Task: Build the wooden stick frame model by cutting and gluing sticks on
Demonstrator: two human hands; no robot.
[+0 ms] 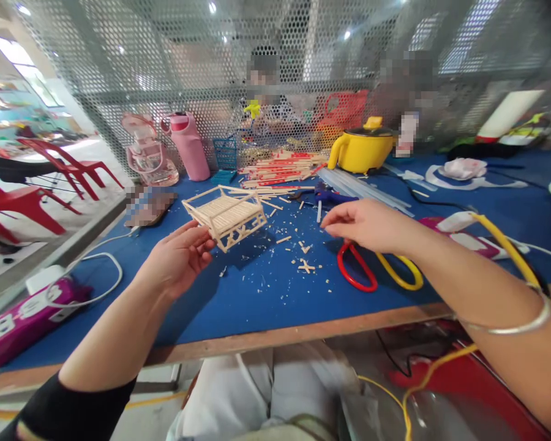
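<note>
My left hand (183, 254) grips the near left corner of a small wooden stick frame (229, 214), shaped like a little bed with a slatted top, held tilted above the blue table. My right hand (356, 223) is above the handles of scissors, one loop red (358, 269) and one yellow (401, 272). Its thumb and fingers come together near the blue glue gun (330, 196); whether anything is between them is too small to tell. Short stick pieces, one pair crossed (306, 266), and white scraps lie between my hands.
Red-tipped sticks (280, 168) are piled at the back, beside a yellow pot (365, 150) and clear glue sticks (362, 187). A pink bottle (190, 147) and a phone (151, 205) stand or lie back left. A purple tissue pack (32, 315) is left. People sit behind the mesh (211, 61).
</note>
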